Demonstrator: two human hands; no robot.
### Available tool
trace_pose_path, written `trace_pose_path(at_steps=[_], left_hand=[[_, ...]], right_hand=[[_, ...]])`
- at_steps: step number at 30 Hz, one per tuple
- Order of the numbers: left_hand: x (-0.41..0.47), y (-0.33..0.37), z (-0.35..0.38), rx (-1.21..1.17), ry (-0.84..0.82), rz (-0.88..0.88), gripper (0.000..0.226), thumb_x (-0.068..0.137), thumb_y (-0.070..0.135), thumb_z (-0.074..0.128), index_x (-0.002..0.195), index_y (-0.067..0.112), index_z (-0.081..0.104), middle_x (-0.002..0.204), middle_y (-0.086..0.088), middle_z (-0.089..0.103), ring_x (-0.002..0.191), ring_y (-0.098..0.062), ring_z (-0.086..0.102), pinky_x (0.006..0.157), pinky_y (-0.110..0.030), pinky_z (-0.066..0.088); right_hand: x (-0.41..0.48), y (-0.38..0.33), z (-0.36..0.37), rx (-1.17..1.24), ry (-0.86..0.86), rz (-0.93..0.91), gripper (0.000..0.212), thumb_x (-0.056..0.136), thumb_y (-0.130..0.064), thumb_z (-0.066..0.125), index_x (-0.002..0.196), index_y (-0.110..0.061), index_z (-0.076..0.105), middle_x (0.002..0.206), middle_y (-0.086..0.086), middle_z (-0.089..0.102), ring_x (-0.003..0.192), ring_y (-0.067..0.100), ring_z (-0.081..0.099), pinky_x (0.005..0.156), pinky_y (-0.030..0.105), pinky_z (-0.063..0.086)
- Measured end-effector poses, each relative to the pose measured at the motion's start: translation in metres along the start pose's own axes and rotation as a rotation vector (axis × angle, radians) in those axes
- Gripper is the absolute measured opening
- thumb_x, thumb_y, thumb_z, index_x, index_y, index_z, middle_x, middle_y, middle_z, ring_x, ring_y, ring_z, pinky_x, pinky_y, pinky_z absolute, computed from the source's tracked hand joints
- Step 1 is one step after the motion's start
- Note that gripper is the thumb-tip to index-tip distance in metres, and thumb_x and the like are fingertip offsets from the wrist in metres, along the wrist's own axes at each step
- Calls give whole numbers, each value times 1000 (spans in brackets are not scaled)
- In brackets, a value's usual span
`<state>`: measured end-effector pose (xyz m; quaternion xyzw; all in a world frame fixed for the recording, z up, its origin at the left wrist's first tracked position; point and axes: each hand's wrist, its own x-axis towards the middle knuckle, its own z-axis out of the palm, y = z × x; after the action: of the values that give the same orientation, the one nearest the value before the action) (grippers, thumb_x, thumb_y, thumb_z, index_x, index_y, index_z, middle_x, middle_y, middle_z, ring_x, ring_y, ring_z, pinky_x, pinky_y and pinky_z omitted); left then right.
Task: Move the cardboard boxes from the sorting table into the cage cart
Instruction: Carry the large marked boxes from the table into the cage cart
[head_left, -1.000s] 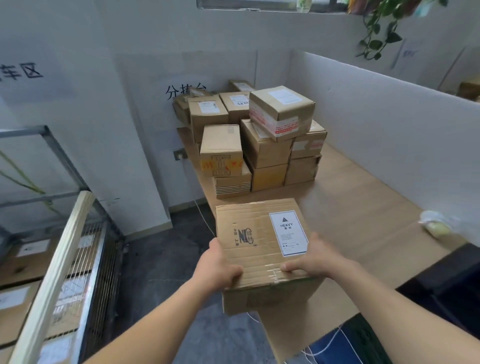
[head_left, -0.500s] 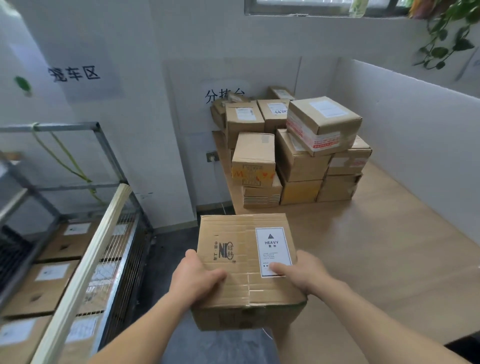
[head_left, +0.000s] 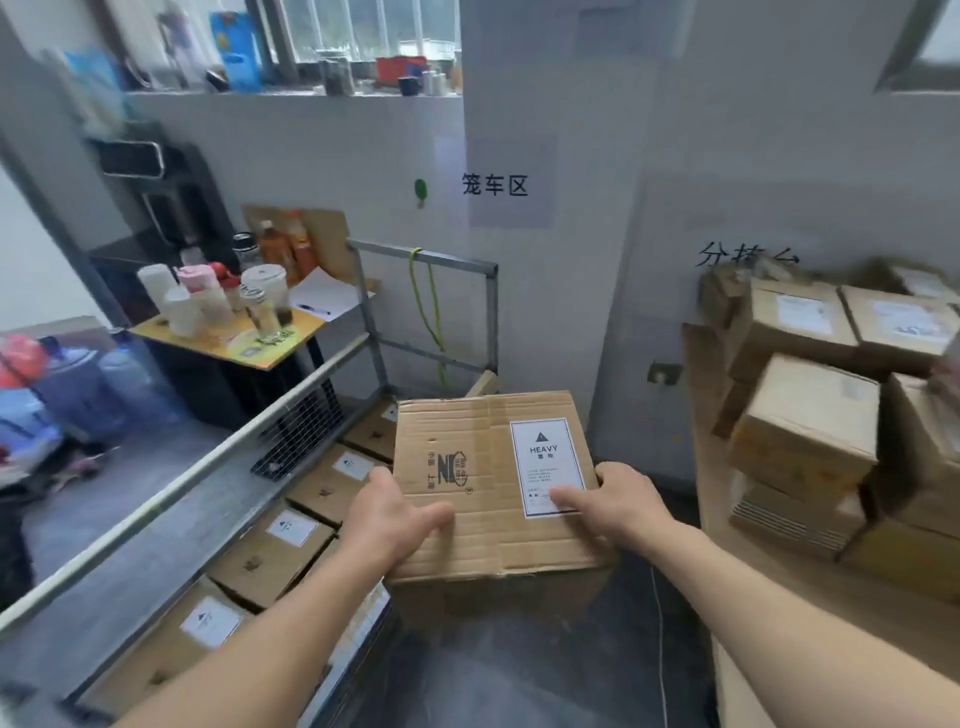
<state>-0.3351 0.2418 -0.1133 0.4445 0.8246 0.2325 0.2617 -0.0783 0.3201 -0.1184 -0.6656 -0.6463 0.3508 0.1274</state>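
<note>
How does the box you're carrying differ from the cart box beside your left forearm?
The carried box is off the ground, gripped by the left hand and right hand; the cart box lies in the cage cart, packed among others. The carried box's label reads HEAVY; the cart box's label is too small to read. Both are brown cardboard with a white triangle-marked label.
</note>
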Motion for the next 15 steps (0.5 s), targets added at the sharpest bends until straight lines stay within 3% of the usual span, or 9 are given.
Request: trace_pose_path(at_steps=[3, 11, 15], left_hand=[[22, -29, -30, -57, 52, -39, 64, 74, 45, 84, 113, 14, 43, 103, 3, 57, 93, -17, 56, 72, -30, 42], [85, -89, -103, -102, 140, -79, 70, 69, 49, 85, 116, 15, 44, 108, 1, 61, 95, -19, 59, 77, -34, 49], [114, -104, -136, -131, 177, -89, 65, 71, 45, 85, 113, 16, 45, 105, 2, 60, 94, -17, 58, 76, -32, 46]], right_hand=[[20, -54, 21, -41, -49, -77, 41, 75, -56, 76, 98, -23, 65, 95, -11, 67, 86, 9, 61, 75, 33, 49], [59, -166, 69, -98, -82, -171, 34, 75, -52, 80, 87, -26, 62, 92, -11, 66, 90, 15, 62, 79, 34, 49], [83, -216, 85, -114, -72, -238, 43, 68, -57, 81, 93, -28, 62, 93, -14, 65, 91, 13, 63, 80, 36, 52]])
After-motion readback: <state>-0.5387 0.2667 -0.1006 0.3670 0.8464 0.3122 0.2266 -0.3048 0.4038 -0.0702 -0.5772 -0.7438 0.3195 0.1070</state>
